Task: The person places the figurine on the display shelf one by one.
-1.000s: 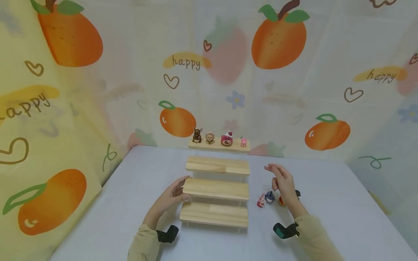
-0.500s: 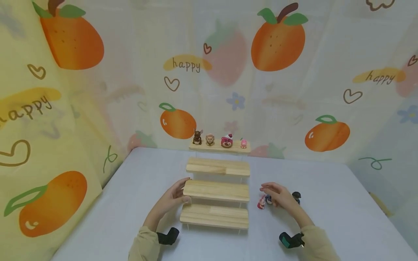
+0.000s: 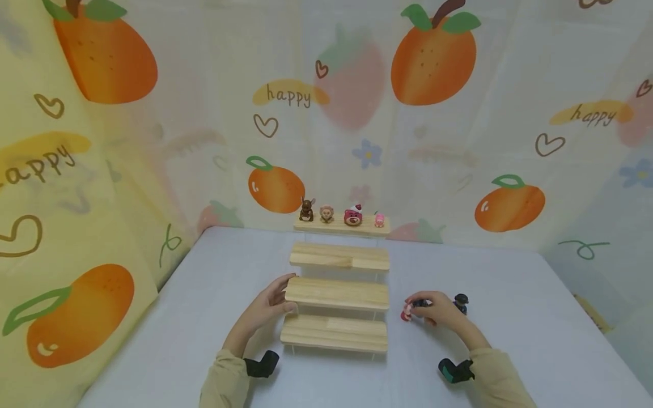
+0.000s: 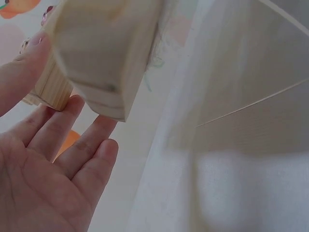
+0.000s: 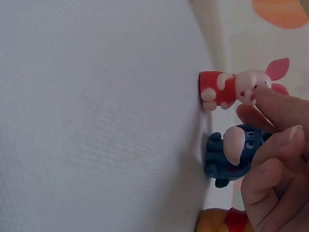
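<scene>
My left hand (image 3: 267, 306) is at the left end of the second plank from the front (image 3: 336, 292) of a stepped wooden display stand. In the left wrist view its fingers extend, fingertips touching the plank ends (image 4: 104, 63). My right hand (image 3: 439, 309) reaches low among small figurines right of the stand. In the right wrist view one fingertip overlaps the face of a pink Piglet figurine (image 5: 222, 89) in red. Other bent fingers overlap the head of a blue Eeyore figurine (image 5: 227, 150). Both stand upright on the table; I cannot tell whether the fingers grip either.
A yellow figurine with a red collar (image 5: 217, 222) is beside Eeyore, and a black-hatted figurine (image 3: 461, 303) stands farther right. On the top plank (image 3: 336, 226) are several figurines, including a brown one (image 3: 306, 211) and a pink bear head (image 3: 353, 216). Fruit-printed cloth (image 3: 326, 113) hangs behind.
My right hand has come down and slightly left from above the loose figurines, its fingers now close at Piglet and Eeyore. The left hand stays at the plank's end.
</scene>
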### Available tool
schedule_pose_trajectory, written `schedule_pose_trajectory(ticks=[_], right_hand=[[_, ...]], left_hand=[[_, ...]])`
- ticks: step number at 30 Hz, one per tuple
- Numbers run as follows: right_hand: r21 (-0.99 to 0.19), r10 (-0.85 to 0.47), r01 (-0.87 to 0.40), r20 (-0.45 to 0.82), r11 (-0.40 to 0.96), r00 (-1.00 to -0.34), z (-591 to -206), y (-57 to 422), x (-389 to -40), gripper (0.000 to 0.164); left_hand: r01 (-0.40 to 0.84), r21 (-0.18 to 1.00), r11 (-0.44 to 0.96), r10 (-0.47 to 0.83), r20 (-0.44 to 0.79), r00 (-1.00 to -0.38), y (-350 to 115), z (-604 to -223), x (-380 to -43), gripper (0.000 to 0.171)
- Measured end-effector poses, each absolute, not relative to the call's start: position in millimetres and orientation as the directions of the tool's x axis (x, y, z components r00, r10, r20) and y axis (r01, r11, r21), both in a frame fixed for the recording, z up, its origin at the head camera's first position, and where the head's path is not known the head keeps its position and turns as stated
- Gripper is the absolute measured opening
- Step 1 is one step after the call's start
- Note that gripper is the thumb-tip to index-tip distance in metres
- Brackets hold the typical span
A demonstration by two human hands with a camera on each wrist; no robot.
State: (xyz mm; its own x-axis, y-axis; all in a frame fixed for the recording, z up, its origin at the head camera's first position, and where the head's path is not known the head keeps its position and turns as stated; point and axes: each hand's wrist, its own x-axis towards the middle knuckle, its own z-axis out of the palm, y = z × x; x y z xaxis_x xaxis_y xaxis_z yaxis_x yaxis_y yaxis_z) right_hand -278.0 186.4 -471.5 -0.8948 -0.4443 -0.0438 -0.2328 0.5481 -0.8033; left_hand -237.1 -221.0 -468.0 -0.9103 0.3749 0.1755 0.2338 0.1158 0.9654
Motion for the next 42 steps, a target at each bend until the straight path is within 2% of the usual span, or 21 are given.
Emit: schedule_pose_trajectory(ticks=[14,21,33,35,39,42], right_hand=[[-0.807,-0.407,-0.231,-0.013,0.544,-0.913,-478.6,181.6,-275.7,0.021],[-0.836,-0.339,-0.203,0.021,0.509,-0.94,-476.0,179.7,-275.4,0.026],[-0.864,-0.249,-0.217,0.11,0.454,-0.962,-474.1,184.8,-275.3,0.028],[-0.875,-0.223,-0.214,0.125,0.435,-0.967,-464.7,180.2,-270.0,0.027],[-0.892,-0.173,-0.277,0.228,0.357,-0.958,-458.1,176.5,-268.7,0.021],[-0.876,-0.143,-0.38,0.352,0.297,-0.925,-487.9,187.3,-290.9,0.018]], left_hand=[[0.222,0.967,0.123,0.363,0.164,-0.917,-221.8,-462.6,-235.6,0.064],[0.228,0.963,0.142,0.359,0.165,-0.919,-217.4,-443.6,-227.4,0.063],[0.207,0.971,0.122,0.367,0.15,-0.918,-213.9,-446.2,-229.8,0.064],[0.208,0.972,0.112,0.37,0.153,-0.916,-214.2,-448.1,-230.2,0.063],[0.216,0.971,0.1,0.369,0.166,-0.914,-217.8,-461.0,-236.6,0.063],[0.225,0.967,0.116,0.365,0.169,-0.916,-221.6,-470.0,-240.7,0.064]])
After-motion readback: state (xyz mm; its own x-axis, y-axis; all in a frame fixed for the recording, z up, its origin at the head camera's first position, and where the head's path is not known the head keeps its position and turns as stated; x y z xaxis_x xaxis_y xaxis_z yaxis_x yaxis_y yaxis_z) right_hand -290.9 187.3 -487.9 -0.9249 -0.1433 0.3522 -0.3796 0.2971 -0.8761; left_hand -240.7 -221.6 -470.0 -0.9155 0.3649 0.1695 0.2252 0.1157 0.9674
